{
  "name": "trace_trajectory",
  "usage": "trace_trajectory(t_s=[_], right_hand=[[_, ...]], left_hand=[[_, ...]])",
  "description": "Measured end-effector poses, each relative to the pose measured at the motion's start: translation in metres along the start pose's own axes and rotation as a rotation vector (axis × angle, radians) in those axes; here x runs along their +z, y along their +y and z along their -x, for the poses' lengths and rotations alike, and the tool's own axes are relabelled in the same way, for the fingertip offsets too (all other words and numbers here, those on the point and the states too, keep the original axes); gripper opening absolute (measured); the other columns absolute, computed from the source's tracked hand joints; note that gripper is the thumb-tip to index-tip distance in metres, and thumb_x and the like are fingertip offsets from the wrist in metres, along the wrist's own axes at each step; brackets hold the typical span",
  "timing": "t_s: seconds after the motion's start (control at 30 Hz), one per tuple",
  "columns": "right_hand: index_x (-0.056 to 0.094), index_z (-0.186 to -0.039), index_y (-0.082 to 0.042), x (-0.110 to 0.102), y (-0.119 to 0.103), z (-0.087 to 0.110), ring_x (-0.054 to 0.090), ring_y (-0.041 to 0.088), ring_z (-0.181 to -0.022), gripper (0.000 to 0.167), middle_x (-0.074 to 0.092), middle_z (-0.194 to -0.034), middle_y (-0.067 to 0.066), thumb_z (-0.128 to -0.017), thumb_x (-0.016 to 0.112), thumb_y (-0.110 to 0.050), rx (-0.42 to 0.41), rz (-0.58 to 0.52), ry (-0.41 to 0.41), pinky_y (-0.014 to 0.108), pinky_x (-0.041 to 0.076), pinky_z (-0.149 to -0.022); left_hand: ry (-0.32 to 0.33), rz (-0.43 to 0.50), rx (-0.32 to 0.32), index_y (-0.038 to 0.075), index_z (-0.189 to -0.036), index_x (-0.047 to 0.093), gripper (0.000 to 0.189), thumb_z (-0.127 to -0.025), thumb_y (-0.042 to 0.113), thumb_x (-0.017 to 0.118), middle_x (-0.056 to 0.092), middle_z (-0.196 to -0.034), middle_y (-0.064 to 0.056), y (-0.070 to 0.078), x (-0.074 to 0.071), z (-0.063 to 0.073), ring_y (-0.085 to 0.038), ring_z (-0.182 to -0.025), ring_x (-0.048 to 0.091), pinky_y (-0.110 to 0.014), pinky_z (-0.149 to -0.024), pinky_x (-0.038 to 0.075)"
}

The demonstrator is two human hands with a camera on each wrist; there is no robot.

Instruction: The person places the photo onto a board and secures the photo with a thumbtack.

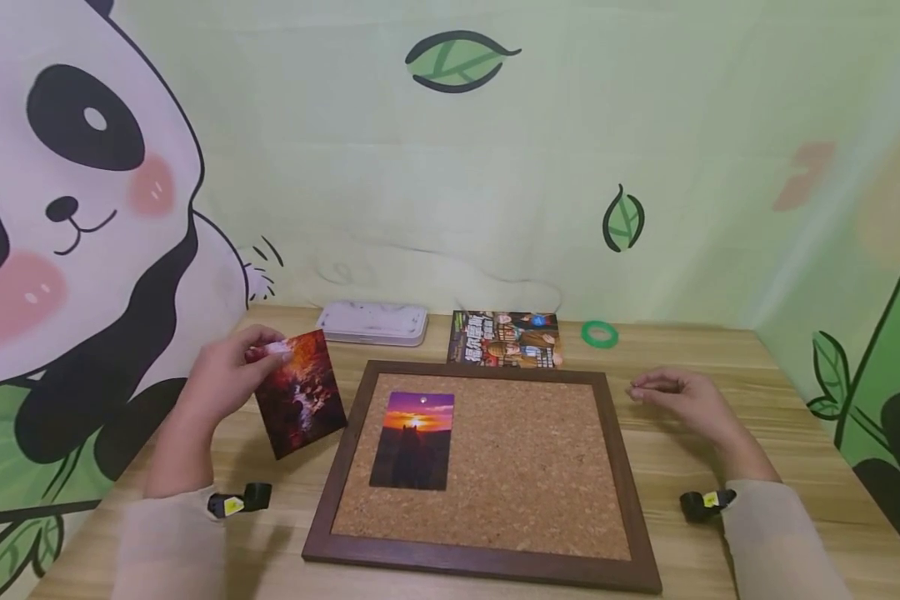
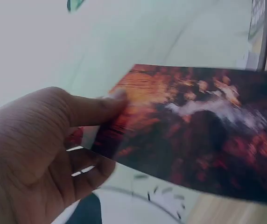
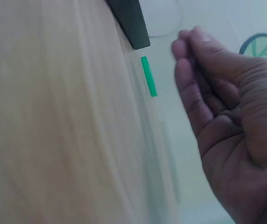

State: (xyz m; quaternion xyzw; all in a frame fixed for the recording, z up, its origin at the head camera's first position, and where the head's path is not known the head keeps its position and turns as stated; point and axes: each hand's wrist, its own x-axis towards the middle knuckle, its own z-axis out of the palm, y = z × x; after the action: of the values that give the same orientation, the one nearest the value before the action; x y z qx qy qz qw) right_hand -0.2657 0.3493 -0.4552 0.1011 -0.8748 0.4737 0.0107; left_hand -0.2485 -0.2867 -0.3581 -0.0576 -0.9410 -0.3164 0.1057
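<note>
So your left hand point(image 1: 228, 371) has the red picture point(image 1: 300, 404) pinched at its far-left end, thumb on the printed face and fingers curled behind. It's held up just left of the cork board point(image 1: 536, 467); its near-right corner comes right up by the frame, can't tell if it touches. Long axis runs near-far but skewed: far end leans left, near end swings right. Printed side is up toward you.

Your right hand point(image 1: 682, 404) is off to the right of the board, thumb and fingertips bunched together. Can't tell if there's anything tiny between them.

My read: you're at the bringing-it-over step. The sunset picture point(image 1: 412, 450) sits on the left part of the cork, long axis near-far, with a pale dot by its far edge, maybe a pin. Next move, I'd say, calls for carrying the red one right over the bare cork and twisting it a bit clockwise so it squares up with its neighbour.
</note>
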Motion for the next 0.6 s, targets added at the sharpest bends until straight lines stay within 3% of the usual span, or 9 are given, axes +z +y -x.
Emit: trace_trajectory(t_s=[0.17,0.27,0.43,0.6], right_hand=[[0.065,-0.119,0.006,-0.002,-0.011,-0.003,0.071,0.020,-0.097,0.035,0.073,-0.111,0.015,-0.100,0.064,-0.024,-0.065,-0.141,-0.010,0.036,0.057,-0.083],[0.064,-0.119,0.008,-0.002,-0.019,-0.004,0.070,0.026,-0.101,0.035,0.072,-0.111,0.015,-0.101,0.064,-0.022,-0.099,-0.204,-0.025,0.039,0.057,-0.084],[0.065,-0.120,0.006,0.002,-0.030,-0.006,0.068,0.037,-0.106,0.036,0.071,-0.115,0.015,-0.100,0.064,-0.024,-0.123,-0.247,-0.063,0.045,0.055,-0.088],[0.066,-0.116,0.010,0.006,-0.039,-0.007,0.069,0.038,-0.102,0.033,0.071,-0.111,0.021,-0.102,0.061,-0.021,-0.147,-0.273,-0.091,0.043,0.056,-0.086]], left_hand=[[0.174,0.032,0.124,0.015,-0.115,0.075,0.025,-0.095,0.030,0.072,0.074,-0.095,-0.008,0.035,0.018,-0.012,-0.023,-0.082,0.063,-0.038,-0.067,0.052],[0.220,0.095,0.153,0.017,-0.113,0.077,0.023,-0.095,0.030,0.072,0.074,-0.093,-0.006,0.055,0.030,-0.022,-0.022,-0.079,0.063,-0.037,-0.066,0.052],[0.137,0.204,0.146,0.019,-0.113,0.075,0.025,-0.096,0.036,0.070,0.071,-0.094,-0.005,0.082,0.048,-0.033,-0.023,-0.079,0.060,-0.036,-0.066,0.052],[0.019,0.190,0.213,0.018,-0.110,0.075,0.019,-0.095,0.031,0.071,0.068,-0.083,-0.001,0.103,0.074,-0.037,-0.020,-0.072,0.057,-0.035,-0.060,0.048]])
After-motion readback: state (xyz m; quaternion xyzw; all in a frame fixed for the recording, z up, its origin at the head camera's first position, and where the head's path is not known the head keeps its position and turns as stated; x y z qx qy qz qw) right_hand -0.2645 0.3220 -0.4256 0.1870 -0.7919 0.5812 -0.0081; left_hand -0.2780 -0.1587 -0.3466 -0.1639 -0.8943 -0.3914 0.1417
